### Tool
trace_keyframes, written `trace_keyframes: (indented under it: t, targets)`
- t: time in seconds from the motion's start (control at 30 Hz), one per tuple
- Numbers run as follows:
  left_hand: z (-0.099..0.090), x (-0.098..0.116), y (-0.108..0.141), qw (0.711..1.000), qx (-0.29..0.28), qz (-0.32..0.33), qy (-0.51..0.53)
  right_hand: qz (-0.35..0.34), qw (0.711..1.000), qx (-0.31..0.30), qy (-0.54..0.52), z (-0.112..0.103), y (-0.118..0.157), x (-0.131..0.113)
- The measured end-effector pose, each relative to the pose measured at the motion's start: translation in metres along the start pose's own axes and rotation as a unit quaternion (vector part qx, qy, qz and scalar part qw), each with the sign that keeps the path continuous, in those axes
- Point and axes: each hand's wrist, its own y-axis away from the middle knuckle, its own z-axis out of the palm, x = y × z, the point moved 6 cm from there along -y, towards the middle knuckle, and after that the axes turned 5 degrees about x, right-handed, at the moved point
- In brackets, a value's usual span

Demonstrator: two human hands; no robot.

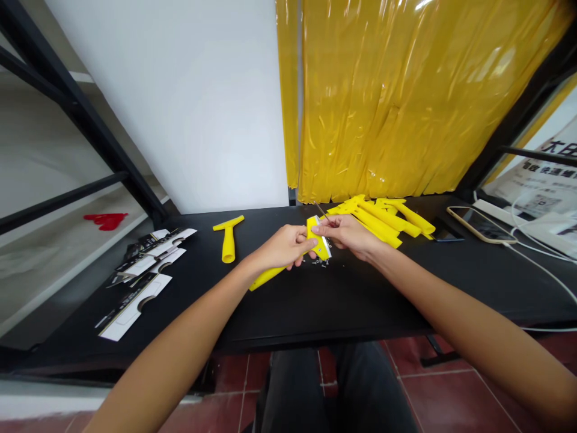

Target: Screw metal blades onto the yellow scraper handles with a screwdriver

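My left hand (293, 245) is closed around a yellow T-shaped scraper (270, 278), its handle pointing down and left. Along the right side of its head runs a pale metal strip (325, 248), and a screw shows on the face. My right hand (349, 233) is closed at the upper right of the head, its fingertips touching the strip. From its fingers a thin metal rod (319, 208) sticks up and left; the rest of this tool is hidden. Small loose screws (321, 263) lie on the black table just below the head.
Another yellow scraper (229, 239) lies left of my hands, with printed cards (139, 307) farther left. Yellow scraper parts (383, 219) are piled behind my right hand. Phones (480, 224) and white cables (541, 249) lie right. A yellow plastic curtain (406, 108) hangs behind the table (360, 307).
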Motion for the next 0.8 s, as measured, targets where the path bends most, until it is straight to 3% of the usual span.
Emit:
trace_keyframes:
  t: [0.1, 0.23, 0.43, 0.7, 0.8]
  targets:
    - [-0.007, 0.003, 0.002, 0.999, 0.04, 0.014, -0.01, 0.017, 1.0, 0.006, -0.008, -0.002, -0.002, 0.004]
    - [-0.014, 0.013, 0.004, 0.98, 0.126, 0.096, -0.121, 0.046, 0.997, 0.015, -0.052, -0.006, -0.006, 0.01]
    - [-0.005, 0.017, 0.007, 0.922, 0.132, 0.19, -0.311, 0.06, 0.994, 0.027, -0.092, -0.011, -0.009, 0.013]
    - [-0.007, 0.011, 0.005, 0.864, 0.157, 0.177, -0.445, 0.096, 0.983, -0.003, -0.154, -0.005, -0.009, 0.015]
    - [-0.021, 0.017, 0.007, 0.864, 0.207, 0.166, -0.428, 0.036, 0.997, 0.01, -0.073, -0.015, -0.013, 0.01]
